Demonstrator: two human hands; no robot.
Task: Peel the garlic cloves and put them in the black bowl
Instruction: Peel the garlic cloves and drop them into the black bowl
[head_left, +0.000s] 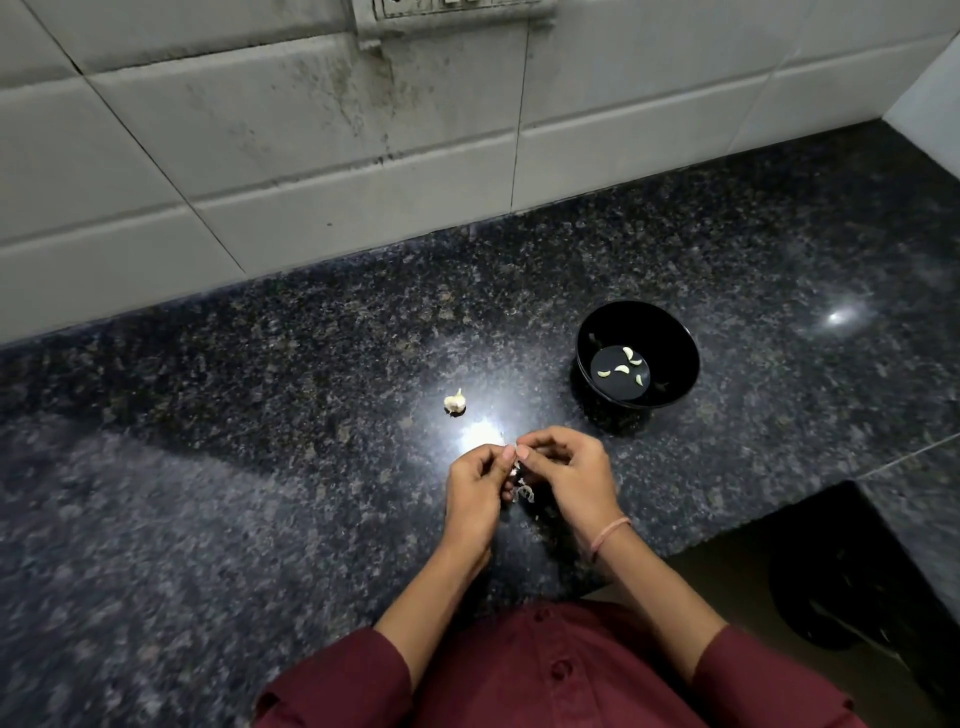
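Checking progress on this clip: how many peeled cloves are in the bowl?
4, all on the floor of the bowl: one at its far side, one left, one central, one right. None looks hidden.

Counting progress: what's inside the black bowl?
Four peeled cloves lie on the floor of the black bowl. The near rim hides a strip of the inner wall.

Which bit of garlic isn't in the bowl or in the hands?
The garlic piece lying alone on the counter, left of the black bowl, still in its skin.
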